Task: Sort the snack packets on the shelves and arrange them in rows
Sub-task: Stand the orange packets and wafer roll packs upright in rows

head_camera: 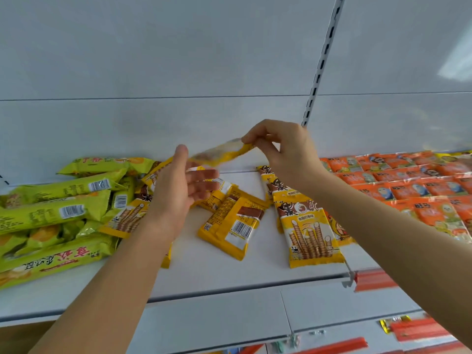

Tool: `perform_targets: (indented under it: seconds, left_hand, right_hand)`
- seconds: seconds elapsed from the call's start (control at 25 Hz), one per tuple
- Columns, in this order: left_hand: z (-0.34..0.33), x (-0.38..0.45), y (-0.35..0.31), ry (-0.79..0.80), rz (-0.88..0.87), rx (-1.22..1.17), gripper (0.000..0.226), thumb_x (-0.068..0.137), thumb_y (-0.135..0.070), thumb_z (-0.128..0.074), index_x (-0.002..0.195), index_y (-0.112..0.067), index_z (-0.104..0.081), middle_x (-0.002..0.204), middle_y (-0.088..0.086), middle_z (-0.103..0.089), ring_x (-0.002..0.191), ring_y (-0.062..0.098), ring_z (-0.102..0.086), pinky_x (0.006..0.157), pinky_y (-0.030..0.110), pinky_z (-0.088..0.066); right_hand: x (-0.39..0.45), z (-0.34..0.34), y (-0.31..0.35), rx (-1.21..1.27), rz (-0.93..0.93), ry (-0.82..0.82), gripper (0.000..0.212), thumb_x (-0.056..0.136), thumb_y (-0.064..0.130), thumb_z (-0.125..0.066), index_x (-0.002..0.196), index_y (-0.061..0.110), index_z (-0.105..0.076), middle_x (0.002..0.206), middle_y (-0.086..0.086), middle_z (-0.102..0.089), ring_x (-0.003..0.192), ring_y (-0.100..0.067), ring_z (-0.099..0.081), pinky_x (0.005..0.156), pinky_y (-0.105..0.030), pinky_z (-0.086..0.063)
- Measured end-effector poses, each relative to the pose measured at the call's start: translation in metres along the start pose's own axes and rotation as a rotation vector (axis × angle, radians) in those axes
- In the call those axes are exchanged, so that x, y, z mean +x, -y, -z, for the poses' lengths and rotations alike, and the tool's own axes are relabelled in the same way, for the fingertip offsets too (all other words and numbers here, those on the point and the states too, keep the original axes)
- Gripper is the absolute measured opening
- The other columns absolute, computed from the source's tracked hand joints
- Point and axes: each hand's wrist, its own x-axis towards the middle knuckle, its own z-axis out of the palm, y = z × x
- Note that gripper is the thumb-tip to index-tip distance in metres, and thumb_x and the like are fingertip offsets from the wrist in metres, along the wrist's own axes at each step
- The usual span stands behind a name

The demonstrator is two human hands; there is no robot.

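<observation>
Two of your right-hand fingers (251, 139), thumb and forefinger, are pinching the end of a yellow wafer-roll packet (222, 152), and you are holding it in the air above the white shelf (229, 274), blurred with motion. Your right hand (286, 154) is curling its other fingers loosely behind the pinch. Your left hand (178, 190) is hovering open just below and beside the lifted packet, fingers spread and gripping nothing, with the thumb tip reaching up near the packet's lower end; whether it is touching I cannot tell.

Moving outward, under your hands several more yellow packets (231, 223) are lying loose, overlapping at odd angles, some face down with barcodes showing. To your right a short column of the same yellow kind (306, 226) is lying face up, one overlapping the next, and looks like the start of a row. Beyond it, the orange packets (408, 185) are lying in overlapping rows, so that section appears sorted. To your left, the green packets (63, 210) are heaped without order, and one yellow packet (125, 218) is resting against that heap.

By this reading you are partway through: the orange is done, the yellow is begun, and the scattered yellow ones and the whole green pile are waiting.
</observation>
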Motion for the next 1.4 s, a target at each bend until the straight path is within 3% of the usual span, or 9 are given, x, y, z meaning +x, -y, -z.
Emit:
perform_targets:
  seconds: [0.2, 0.28, 0.4, 0.56, 0.64, 0.8, 1.0, 1.2, 1.4]
  left_hand:
    - [-0.008, -0.003, 0.009, 0.071, 0.04, -0.138, 0.009, 0.098, -0.009, -0.06, 0.101, -0.01, -0.068, 0.088, 0.008, -0.075, 0.071, 0.015, -0.071, 0.061, 0.025, -0.057]
    - [-0.008, -0.004, 0.017, 0.045, -0.085, -0.036, 0.012, 0.096, -0.008, -0.064, 0.1, -0.017, -0.07, 0.09, 0.004, -0.076, 0.081, 0.016, -0.071, 0.071, 0.031, -0.058]
    - [-0.01, -0.004, 0.024, -0.021, -0.455, 0.395, 0.017, 0.095, -0.01, -0.068, 0.096, -0.027, -0.068, 0.094, -0.004, -0.074, 0.089, 0.01, -0.071, 0.079, 0.029, -0.058]
    - [-0.016, -0.011, 0.034, -0.026, -0.553, 0.49, 0.011, 0.095, -0.013, -0.067, 0.103, -0.02, -0.068, 0.095, -0.008, -0.072, 0.085, 0.009, -0.072, 0.075, 0.028, -0.06]
    - [-0.018, -0.015, 0.043, -0.017, -0.566, 0.515, 0.012, 0.097, -0.013, -0.064, 0.108, -0.018, -0.068, 0.1, -0.006, -0.073, 0.09, 0.008, -0.072, 0.077, 0.027, -0.06]
    - [-0.019, -0.027, 0.058, 0.263, -0.554, 0.899, 0.027, 0.094, -0.018, -0.067, 0.121, -0.021, -0.065, 0.109, -0.012, -0.07, 0.098, -0.002, -0.068, 0.085, 0.017, -0.056]
    - [-0.002, -0.037, 0.055, 0.312, -0.715, 1.339, 0.011, 0.093, -0.034, -0.058, 0.103, -0.033, -0.061, 0.094, -0.018, -0.064, 0.09, 0.002, -0.06, 0.076, 0.027, -0.055]
    - [0.006, -0.043, 0.053, 0.237, -0.708, 1.462, 0.011, 0.094, -0.041, -0.058, 0.089, -0.031, -0.059, 0.077, -0.016, -0.055, 0.079, 0.007, -0.053, 0.064, 0.023, -0.048]
    - [-0.013, -0.02, 0.056, 0.271, -0.708, 1.532, 0.023, 0.098, -0.041, -0.051, 0.111, -0.024, -0.059, 0.108, -0.009, -0.056, 0.098, 0.01, -0.056, 0.083, 0.029, -0.052]
  right_hand:
    - [-0.005, 0.015, -0.009, 0.11, -0.058, 0.077, 0.032, 0.095, -0.004, -0.056, 0.085, 0.021, -0.073, 0.123, 0.005, -0.07, 0.12, -0.005, -0.062, 0.096, -0.028, -0.054]
    - [-0.003, 0.02, -0.01, 0.354, -0.249, 0.112, 0.031, 0.096, -0.005, -0.054, 0.09, 0.016, -0.075, 0.129, -0.002, -0.066, 0.112, -0.012, -0.067, 0.087, -0.029, -0.058]
    - [0.005, 0.023, -0.01, 0.651, -0.553, 0.171, 0.013, 0.1, 0.01, -0.057, 0.107, 0.01, -0.069, 0.11, -0.013, -0.071, 0.09, -0.02, -0.07, 0.072, -0.029, -0.058]
    - [0.014, 0.025, -0.017, 0.349, -0.541, 0.33, 0.011, 0.097, 0.014, -0.066, 0.105, 0.013, -0.073, 0.094, -0.005, -0.078, 0.076, -0.011, -0.072, 0.063, -0.021, -0.056]
    - [0.022, 0.03, -0.023, 0.249, -0.491, 0.281, 0.01, 0.095, 0.011, -0.068, 0.102, 0.015, -0.073, 0.086, -0.003, -0.078, 0.065, -0.005, -0.071, 0.057, -0.018, -0.053]
    - [0.037, 0.036, -0.04, 0.132, -0.472, 0.257, 0.012, 0.093, 0.01, -0.069, 0.095, 0.022, -0.072, 0.082, 0.001, -0.076, 0.064, -0.007, -0.071, 0.059, -0.02, -0.053]
    - [0.045, 0.026, -0.054, 0.145, -0.499, 0.273, 0.011, 0.095, 0.012, -0.067, 0.103, 0.017, -0.071, 0.087, -0.003, -0.076, 0.065, -0.007, -0.07, 0.06, -0.021, -0.054]
    - [0.054, 0.006, -0.053, 0.124, -0.467, 0.346, 0.013, 0.095, 0.012, -0.066, 0.107, 0.015, -0.071, 0.087, -0.005, -0.076, 0.066, -0.008, -0.07, 0.058, -0.02, -0.052]
    - [0.057, -0.001, -0.057, 0.11, -0.49, 0.323, 0.011, 0.095, 0.011, -0.067, 0.102, 0.018, -0.071, 0.084, 0.0, -0.074, 0.063, -0.008, -0.069, 0.057, -0.021, -0.052]
